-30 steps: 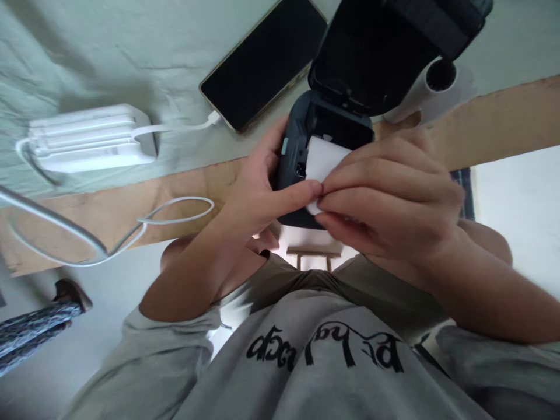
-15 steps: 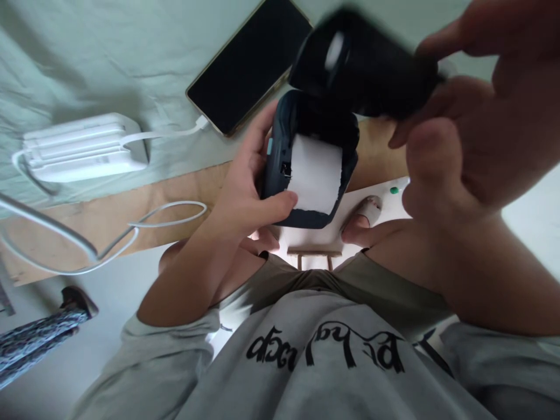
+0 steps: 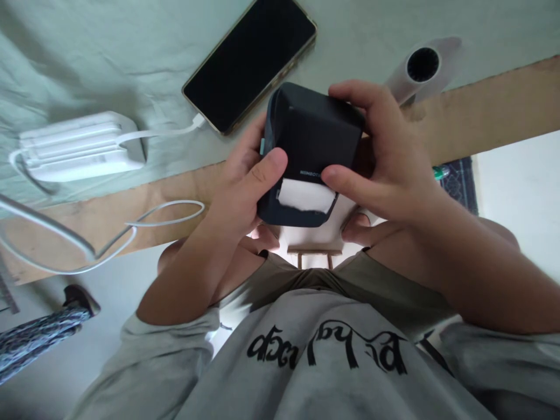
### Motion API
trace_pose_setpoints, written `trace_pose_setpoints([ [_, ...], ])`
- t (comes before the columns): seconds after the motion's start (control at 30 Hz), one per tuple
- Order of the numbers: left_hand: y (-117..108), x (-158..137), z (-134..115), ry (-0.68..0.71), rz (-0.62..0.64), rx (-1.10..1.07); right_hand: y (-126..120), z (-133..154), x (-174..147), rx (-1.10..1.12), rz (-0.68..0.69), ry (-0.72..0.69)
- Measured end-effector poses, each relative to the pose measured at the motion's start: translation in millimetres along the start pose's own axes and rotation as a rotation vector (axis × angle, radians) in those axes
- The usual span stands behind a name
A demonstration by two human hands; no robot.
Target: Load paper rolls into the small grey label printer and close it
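Note:
A small dark label printer (image 3: 317,131) is held between both hands over the table's near edge. Its lid is down, and a strip of white label paper (image 3: 306,195) sticks out below the printed lettering. My left hand (image 3: 249,175) grips the printer's left side, thumb on the top. My right hand (image 3: 385,151) is wrapped round the right side, its thumb pressing by the lettering and its fingers at the far corner. The undersides of the printer and the fingertips beneath it are hidden.
A phone (image 3: 251,64) lies on the green cloth (image 3: 131,35), joined by a white cable to a white charging block (image 3: 83,146). A roll (image 3: 415,70) stands at the right. Cable loops (image 3: 170,213) cross the bare wood edge. Another person's leg (image 3: 48,332) shows at the left.
The printer's lid, raised before, has come down over the paper roll. My right hand has moved left and down from the lid's edge onto the printer's right side.

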State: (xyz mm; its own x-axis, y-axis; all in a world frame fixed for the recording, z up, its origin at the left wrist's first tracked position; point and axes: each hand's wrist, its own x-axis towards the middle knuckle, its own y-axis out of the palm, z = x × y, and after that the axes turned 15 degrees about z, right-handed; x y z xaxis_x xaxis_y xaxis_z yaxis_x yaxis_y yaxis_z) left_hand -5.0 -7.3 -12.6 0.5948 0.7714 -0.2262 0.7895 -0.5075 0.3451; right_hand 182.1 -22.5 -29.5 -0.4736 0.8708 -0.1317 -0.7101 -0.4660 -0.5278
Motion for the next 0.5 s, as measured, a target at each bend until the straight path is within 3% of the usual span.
trace_pose_setpoints([
  [0.2, -3.9, 3.4, 3.0, 0.069, 0.027, -0.085, 2.3, 1.3, 0.5, 0.004, -0.02, -0.014],
  [0.37, -5.1, 5.1, 3.1, 0.085, 0.068, -0.084, -1.0, 2.7, -2.6, 0.338, 0.046, 0.008],
  [0.5, -7.6, 5.7, 3.5, 0.087, 0.109, -0.04, -3.2, 2.7, -2.4, 0.337, 0.047, 0.038],
])
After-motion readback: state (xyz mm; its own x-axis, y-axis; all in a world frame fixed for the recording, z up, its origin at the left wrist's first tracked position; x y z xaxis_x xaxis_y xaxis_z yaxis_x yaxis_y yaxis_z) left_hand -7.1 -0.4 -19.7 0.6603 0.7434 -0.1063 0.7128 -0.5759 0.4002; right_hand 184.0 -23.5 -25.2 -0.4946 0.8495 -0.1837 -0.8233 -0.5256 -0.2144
